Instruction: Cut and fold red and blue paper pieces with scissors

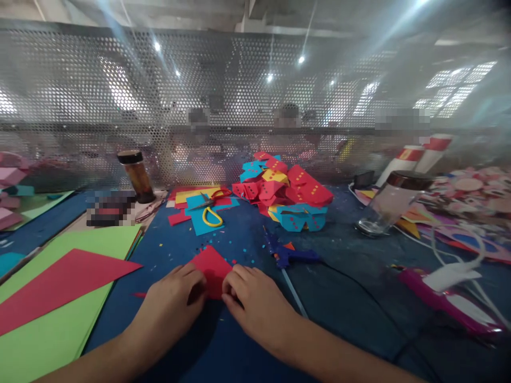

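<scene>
A piece of red paper (213, 268) lies on the blue tabletop in front of me, its pointed corner facing away. My left hand (173, 298) is closed on its left edge, and my right hand (255, 300) pinches the right edge with curled fingers. From behind my left hand pokes a thin red tip (139, 294), the rest of it hidden. Just beyond my right hand rests a blue glue gun (293, 255), a pale glue stick (294, 293) trailing toward me. Tiny paper bits are scattered around the red paper.
Folded red, blue and yellow paper pieces (283, 191) are heaped at the back. Yellow-handled scissors (211, 215) lie on paper scraps. Green sheets (51, 351) with a red sheet (59, 284) are at left. A dark-lidded bottle (138, 178), glass jar (389, 205) and magenta device (451, 303) stand around.
</scene>
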### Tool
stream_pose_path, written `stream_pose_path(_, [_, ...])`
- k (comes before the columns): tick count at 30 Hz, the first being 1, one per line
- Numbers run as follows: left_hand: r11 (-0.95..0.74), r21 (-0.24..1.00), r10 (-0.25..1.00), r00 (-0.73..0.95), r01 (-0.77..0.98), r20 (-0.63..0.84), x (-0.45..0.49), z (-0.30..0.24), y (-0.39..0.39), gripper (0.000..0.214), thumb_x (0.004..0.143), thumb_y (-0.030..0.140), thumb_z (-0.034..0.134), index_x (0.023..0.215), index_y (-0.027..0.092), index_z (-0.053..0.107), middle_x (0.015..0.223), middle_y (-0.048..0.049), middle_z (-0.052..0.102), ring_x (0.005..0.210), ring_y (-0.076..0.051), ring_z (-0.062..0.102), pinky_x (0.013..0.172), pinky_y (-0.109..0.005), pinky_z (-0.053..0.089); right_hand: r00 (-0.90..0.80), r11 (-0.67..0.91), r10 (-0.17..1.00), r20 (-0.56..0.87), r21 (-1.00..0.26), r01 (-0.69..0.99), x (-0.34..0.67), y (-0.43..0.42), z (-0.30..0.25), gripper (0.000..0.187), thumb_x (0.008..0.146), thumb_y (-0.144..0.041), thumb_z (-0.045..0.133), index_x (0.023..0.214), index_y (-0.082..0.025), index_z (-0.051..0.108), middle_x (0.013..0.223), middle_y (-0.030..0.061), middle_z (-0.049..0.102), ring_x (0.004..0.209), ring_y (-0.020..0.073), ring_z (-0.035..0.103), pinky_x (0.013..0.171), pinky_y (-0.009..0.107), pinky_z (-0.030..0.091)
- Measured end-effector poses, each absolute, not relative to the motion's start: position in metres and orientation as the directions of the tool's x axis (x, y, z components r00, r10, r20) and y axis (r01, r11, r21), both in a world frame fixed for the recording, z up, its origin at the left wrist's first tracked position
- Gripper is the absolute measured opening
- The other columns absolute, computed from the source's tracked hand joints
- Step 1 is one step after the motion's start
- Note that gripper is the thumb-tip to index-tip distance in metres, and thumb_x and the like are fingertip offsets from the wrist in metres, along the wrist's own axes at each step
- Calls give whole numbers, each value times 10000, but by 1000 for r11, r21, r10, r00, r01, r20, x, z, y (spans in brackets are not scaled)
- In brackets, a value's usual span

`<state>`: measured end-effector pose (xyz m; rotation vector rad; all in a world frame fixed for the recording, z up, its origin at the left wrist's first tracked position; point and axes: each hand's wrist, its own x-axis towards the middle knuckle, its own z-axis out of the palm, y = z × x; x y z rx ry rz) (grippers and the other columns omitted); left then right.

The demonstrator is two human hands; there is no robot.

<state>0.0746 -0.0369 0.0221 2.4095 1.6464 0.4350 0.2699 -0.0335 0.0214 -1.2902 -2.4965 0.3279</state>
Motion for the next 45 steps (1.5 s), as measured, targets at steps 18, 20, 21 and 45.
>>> stream_pose_path(18, [-361, 441, 931, 345, 821, 119, 53, 22, -38, 174, 797, 99, 475, 780, 224, 594, 790, 15, 618, 707, -148, 590, 628, -234, 404, -533, 569, 822, 201, -344, 747, 269, -33, 18, 91, 863, -112, 601, 823, -192, 581, 870, 5, 641, 780, 170, 558, 706, 315, 358])
stream_pose_path(20, [-346, 446, 936, 336, 825, 105, 49, 23, -38, 168, 812, 122, 472, 770, 226, 597, 775, 16, 617, 681, -145, 585, 617, -234, 398, -529, 565, 824, 201, -352, 746, 269, -34, 18, 98, 859, -111, 606, 818, -194, 577, 864, 1, 640, 773, 166, 555, 703, 313, 356])
stream_pose_path(21, [-337, 442, 939, 328, 831, 99, 47, 24, -37, 168, 818, 130, 470, 764, 226, 597, 767, 15, 617, 678, -147, 584, 616, -238, 394, -527, 562, 826, 201, -355, 747, 269, -33, 18, 100, 857, -111, 610, 815, -195, 576, 861, -1, 639, 770, 164, 554, 701, 312, 356])
stream_pose_path(45, [-214, 450, 967, 253, 867, -28, -12, 15, -29, 143, 801, 235, 476, 803, 231, 619, 838, -16, 650, 753, -199, 610, 658, -288, 436, -518, 554, 830, 205, -397, 731, 271, -30, 16, 147, 826, -64, 621, 802, -197, 562, 831, -18, 608, 729, 152, 525, 662, 307, 344])
